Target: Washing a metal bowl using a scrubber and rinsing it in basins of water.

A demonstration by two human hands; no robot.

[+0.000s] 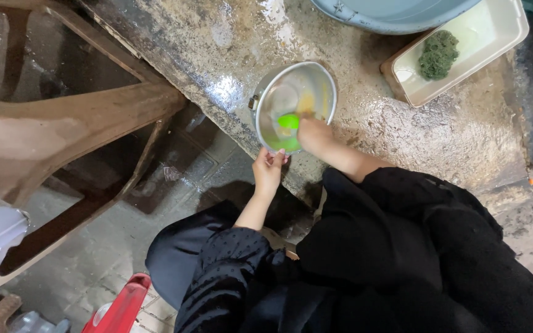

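A round steel pot sits tilted on the wet concrete ledge. My left hand grips the pot's near rim. Inside the pot, my right hand presses a bright green scrubber against the inner wall. Black sleeves cover both arms up to the wrists. The pot's bottom shows yellowish reflections and some suds.
A cream rectangular tray holding a dark green scouring pad lies at the upper right, beside a large blue basin. A brown plastic chair stands to the left. A red object lies on the wet tiled floor below.
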